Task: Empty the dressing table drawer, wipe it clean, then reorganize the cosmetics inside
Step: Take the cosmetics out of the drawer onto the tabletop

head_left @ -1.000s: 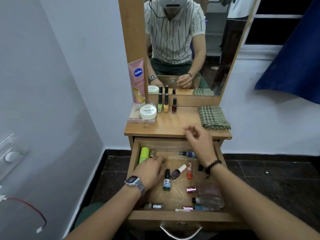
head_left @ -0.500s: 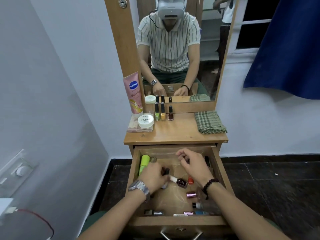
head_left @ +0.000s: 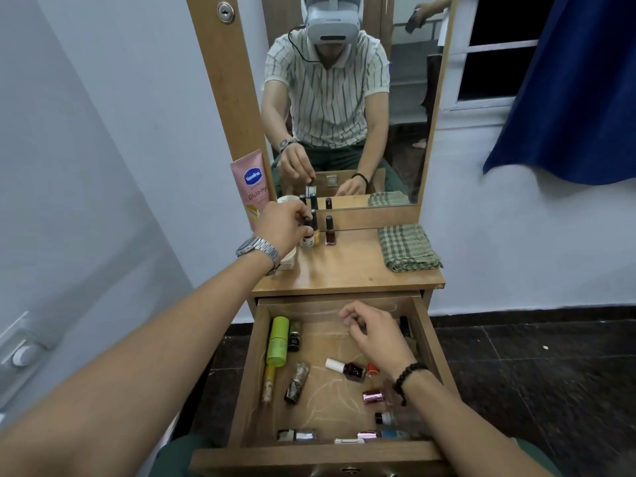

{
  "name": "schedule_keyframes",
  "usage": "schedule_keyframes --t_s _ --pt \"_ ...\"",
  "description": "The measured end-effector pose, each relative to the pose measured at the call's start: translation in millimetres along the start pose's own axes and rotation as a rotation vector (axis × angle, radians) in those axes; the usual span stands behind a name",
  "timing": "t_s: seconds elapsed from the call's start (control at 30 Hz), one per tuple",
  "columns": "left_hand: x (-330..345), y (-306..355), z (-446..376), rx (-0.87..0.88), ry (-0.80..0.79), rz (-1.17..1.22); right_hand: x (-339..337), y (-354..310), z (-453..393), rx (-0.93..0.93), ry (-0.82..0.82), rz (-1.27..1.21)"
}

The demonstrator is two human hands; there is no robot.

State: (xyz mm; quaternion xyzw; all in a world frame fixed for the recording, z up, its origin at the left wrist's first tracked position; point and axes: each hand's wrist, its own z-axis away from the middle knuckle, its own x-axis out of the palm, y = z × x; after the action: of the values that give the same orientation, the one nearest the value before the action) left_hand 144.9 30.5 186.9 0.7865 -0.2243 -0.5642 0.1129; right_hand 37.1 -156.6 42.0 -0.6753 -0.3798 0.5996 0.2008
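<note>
The wooden drawer [head_left: 248,373] is pulled out under the tabletop [head_left: 344,270]. My left hand [head_left: 284,228] is up on the tabletop and pinches the black cap of a small nail polish bottle [head_left: 307,239], which stands beside a yellow bottle and a brown polish bottle [head_left: 330,232]. My right hand [head_left: 375,335] hovers over the back right of the drawer with loosely curled fingers and holds nothing. Inside the drawer lie a green tube [head_left: 278,340], a white-capped dark red polish [head_left: 347,368], a brown tube [head_left: 296,383] and several other small cosmetics.
A folded green checked cloth [head_left: 407,247] lies on the right of the tabletop. A pink Vaseline tube [head_left: 253,187] leans on the mirror frame at the left, and a white jar [head_left: 288,260] is partly hidden under my left wrist. White walls flank the table.
My left hand rose from the drawer to the tabletop carrying a nail polish bottle. My right hand stayed over the back of the drawer. The view tilted upward.
</note>
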Motion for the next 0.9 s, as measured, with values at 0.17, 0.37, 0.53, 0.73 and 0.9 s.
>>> schedule_keyframes --t_s 0.17,0.37,0.53,0.73,0.9 --pt "15.1 -13.8 -10.7 -0.040 -0.018 -0.180 0.6 0.0 0.2 -0.014 -0.052 0.005" --pt "24.5 -20.4 -12.0 -0.062 0.001 -0.186 1.7 1.0 -0.5 -0.009 -0.087 0.010" --pt "20.4 -14.8 -6.6 -0.056 0.016 -0.195 1.5 -1.3 1.1 -0.007 -0.259 0.139" --pt "11.6 13.0 39.8 0.153 0.225 -0.118 3.2 6.8 3.2 -0.084 -0.430 0.483" --pt "30.6 11.3 98.4 0.279 0.013 -0.095 7.5 6.8 4.2 -0.139 -0.434 0.589"
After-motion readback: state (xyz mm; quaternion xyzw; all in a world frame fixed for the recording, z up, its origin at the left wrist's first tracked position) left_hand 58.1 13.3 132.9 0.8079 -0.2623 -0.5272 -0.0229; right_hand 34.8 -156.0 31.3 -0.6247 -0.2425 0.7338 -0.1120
